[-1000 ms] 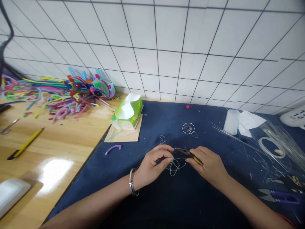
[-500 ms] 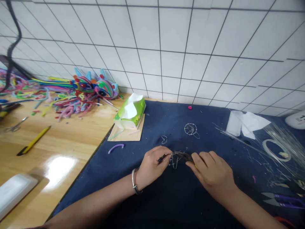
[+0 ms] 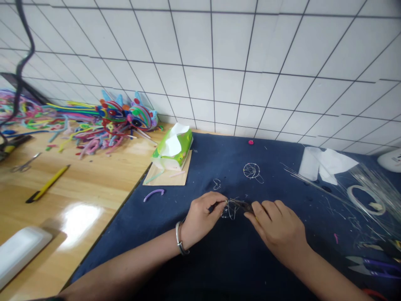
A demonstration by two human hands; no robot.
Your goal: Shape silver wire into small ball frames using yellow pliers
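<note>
My left hand (image 3: 205, 215) pinches a small piece of bent silvery wire (image 3: 231, 210) between thumb and fingertips, just above the dark blue cloth. From the other side my right hand (image 3: 277, 221) is closed around a pair of pliers (image 3: 247, 206), most of whose handles are hidden in the palm. Their dark jaws point left and meet the wire close to my left fingertips; whether they are clamped on it I cannot tell. Behind the hands lie a round wire frame (image 3: 251, 170) with a loop hanging off it and a small curled wire bit (image 3: 216, 184).
A green tissue pack (image 3: 173, 148) sits on a brown card at the cloth's left edge, a purple curved strip (image 3: 153, 195) below it. Straight wires (image 3: 374, 188), a wire coil (image 3: 366, 200) and purple-handled snips (image 3: 372, 267) lie right. Left on wood are a yellow cutter (image 3: 48, 184) and colourful pipe cleaners (image 3: 94, 140).
The whole view has shifted slightly, so things appear a little further right. Both hands keep their grips, and the wire loop at the plier tips has turned slightly.
</note>
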